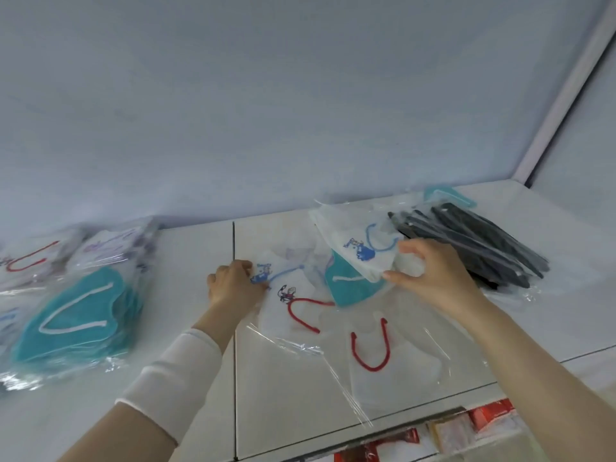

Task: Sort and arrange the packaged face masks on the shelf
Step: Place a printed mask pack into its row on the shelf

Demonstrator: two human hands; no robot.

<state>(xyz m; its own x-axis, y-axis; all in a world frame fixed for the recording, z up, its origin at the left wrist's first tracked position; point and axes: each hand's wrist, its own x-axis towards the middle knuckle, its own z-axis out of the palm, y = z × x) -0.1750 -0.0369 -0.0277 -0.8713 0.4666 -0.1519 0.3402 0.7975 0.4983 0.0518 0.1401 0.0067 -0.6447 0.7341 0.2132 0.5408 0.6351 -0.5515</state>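
Two white blue-loop packs are in hand among the loose masks at the middle of the shelf point(186, 288). The upper blue-loop pack point(356, 248) lies tilted, its long axis running from back left to front right. The right hand point(433, 278) pinches its near right corner, thumb and curled fingers point(411, 249) closed on it. The lower blue-loop pack point(276, 278) sits just left of it, its left edge gripped by the left hand point(233, 285). A teal mask point(350, 290) lies under the upper pack; the teal stack point(76, 315) is well apart to the left — nearer the left hand. Both packs carry a blue cartoon print — the small word above it is too blurred to read.
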